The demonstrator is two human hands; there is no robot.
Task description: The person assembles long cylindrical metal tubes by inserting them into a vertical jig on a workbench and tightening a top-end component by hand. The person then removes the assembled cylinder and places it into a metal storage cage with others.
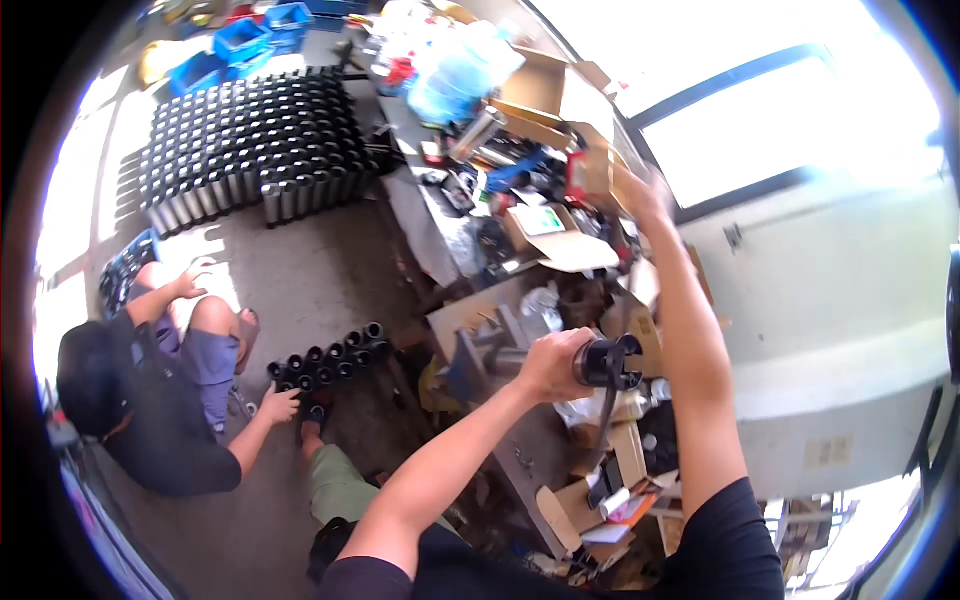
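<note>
Over the cluttered bench, my left hand (553, 366) is wrapped round a black cylindrical part (606, 362) with a notched end facing right. A grey cylinder (503, 360) shows on the other side of that fist; whether the two are one piece I cannot tell. A dark strip (606, 418) hangs below the part. My right arm stretches farther up the bench, where my right hand (645, 197), smeared by motion, is at a small red-and-brown cardboard box (598, 178). Its fingers do not show clearly.
Open cartons (535, 82), plastic bags (465, 75) and loose parts crowd the bench beside a window. At left a co-worker (150, 400) sits low, one hand at a group of black tubes (325, 358). Many more tubes (250, 145) stand in rows behind, near blue crates (240, 42).
</note>
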